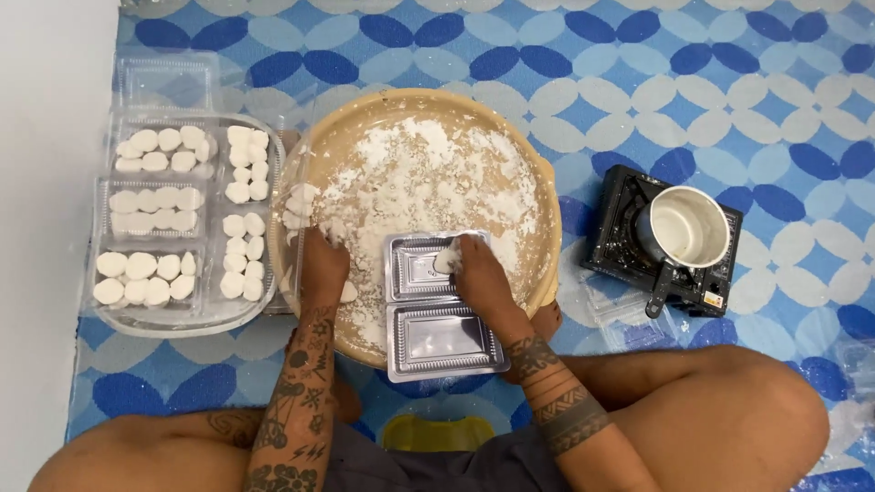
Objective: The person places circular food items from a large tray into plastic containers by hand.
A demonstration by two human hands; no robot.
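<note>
Flour is coating both hands. Right hand [478,269] is pinching a white dumpling [447,260] over the open clamshell [428,310]; left hand [324,260] is curling into the floured basin [365,118], contents unclear. Setting it snugly into a corner would suit.

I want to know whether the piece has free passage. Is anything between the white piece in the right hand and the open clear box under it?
Nothing visible. The right hand holds the white piece right over the upper half of the clear box, which looks bare there.
</note>
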